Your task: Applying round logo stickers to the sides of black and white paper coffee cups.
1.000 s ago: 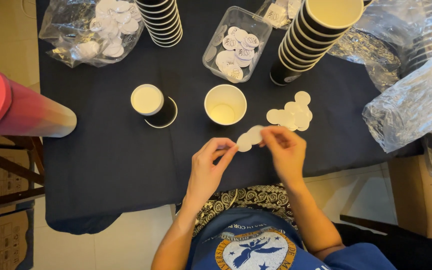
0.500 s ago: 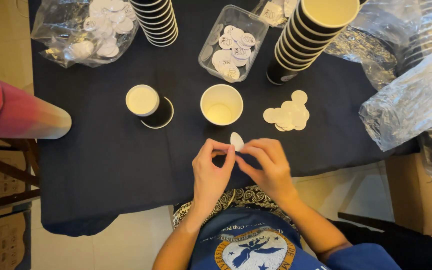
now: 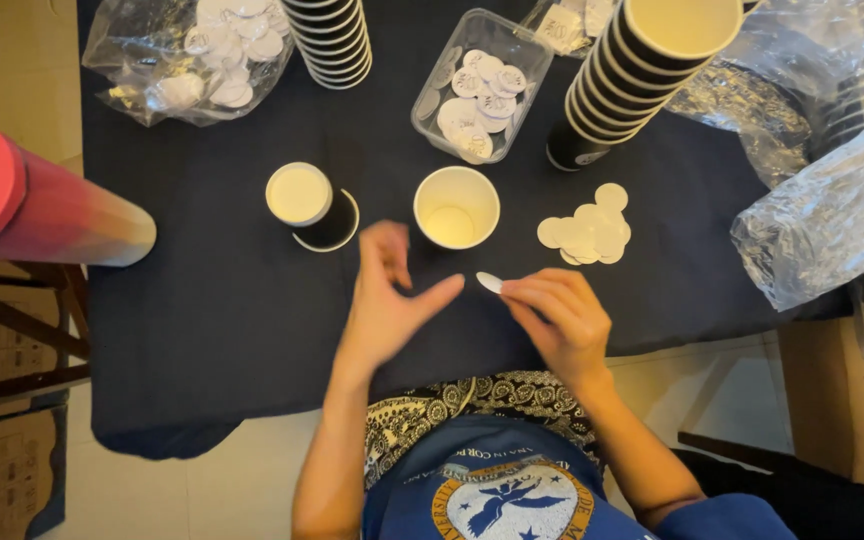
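Between right hand [image 3: 562, 320] fingertips, small white disc [image 3: 489, 282] (left hand [image 3: 392, 300] open)

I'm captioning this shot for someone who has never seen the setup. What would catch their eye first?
Probably the two hands at the centre: the right hand pinches a small white disc, while the left hand is open beside it. Just beyond them an open paper cup stands on the dark tablecloth, with a loose pile of white discs to its right and a tall cup stack behind.

Navy tablecloth [image 3: 212, 330], cream-lined open cup [image 3: 456, 206] – black outside (stacked cups [image 3: 642, 80] too), white discs [image 3: 587, 228], pink tube [image 3: 32, 205]
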